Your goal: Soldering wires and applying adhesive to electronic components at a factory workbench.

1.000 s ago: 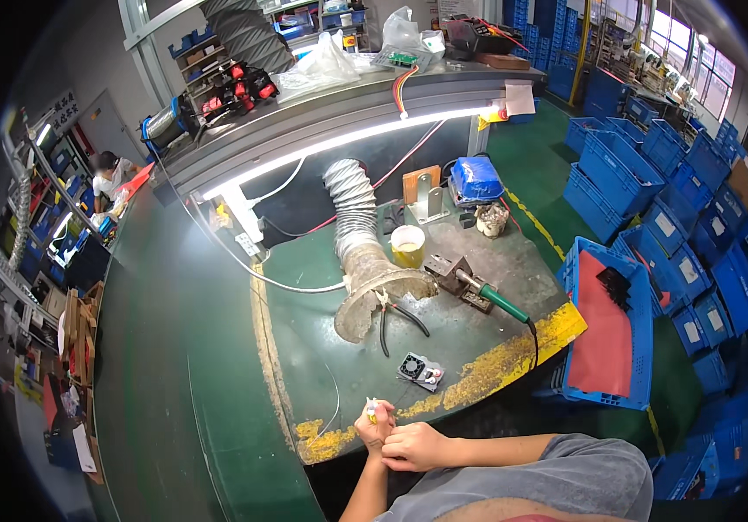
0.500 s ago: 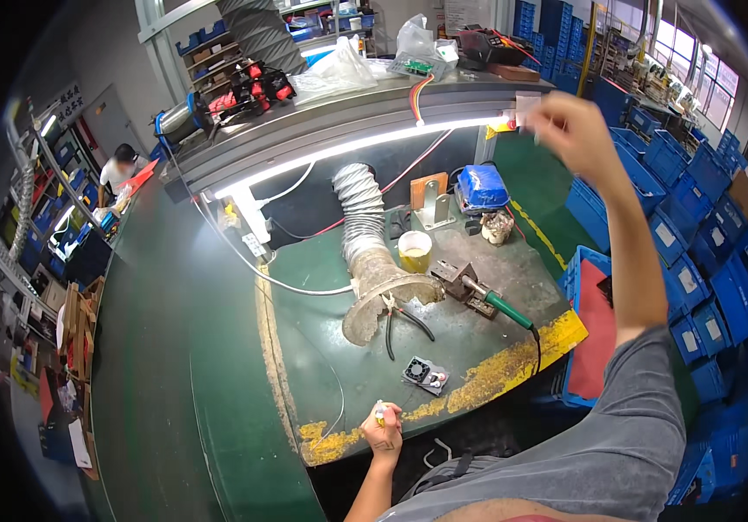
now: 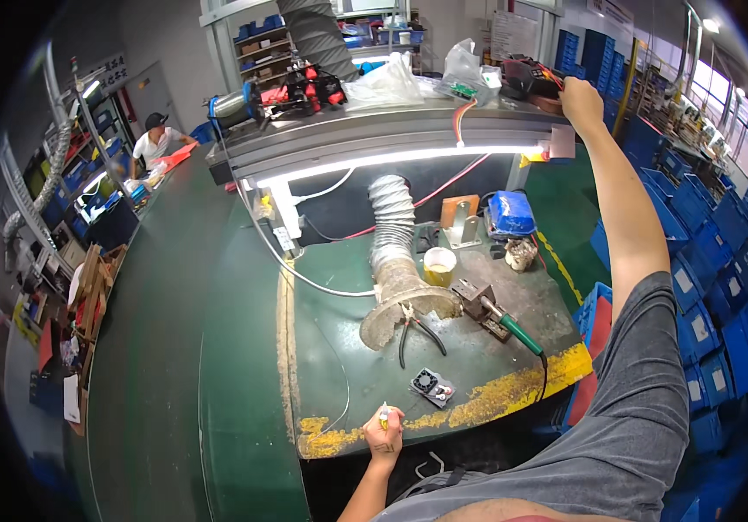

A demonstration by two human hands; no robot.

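Observation:
My left hand (image 3: 384, 440) is closed around a small white-and-yellow object (image 3: 384, 419) at the bench's front edge; its kind is unclear. Just beyond lies a small board with a black fan (image 3: 431, 387) on it. My right arm is stretched up to the right end of the overhead shelf. There my right hand (image 3: 584, 106) reaches beside a dark tray with red wires (image 3: 530, 76) and a brown block (image 3: 547, 104); its fingertips are partly hidden. Black-handled pliers (image 3: 420, 335) lean in the mouth of the fume duct (image 3: 394, 230). A green-handled soldering iron (image 3: 517, 332) rests in its metal holder (image 3: 476, 300).
A yellow-and-white cup (image 3: 439, 266) and a blue-wrapped box (image 3: 510, 214) stand at the back of the bench (image 3: 339, 348). A conveyor belt (image 3: 165, 365) runs along the left, with a person (image 3: 156, 146) at its far end. Blue crates (image 3: 726, 322) are stacked at right.
My right hand has risen from the shelf's lower right corner to the things on top. The view has shifted. My left hand keeps its hold on the small object.

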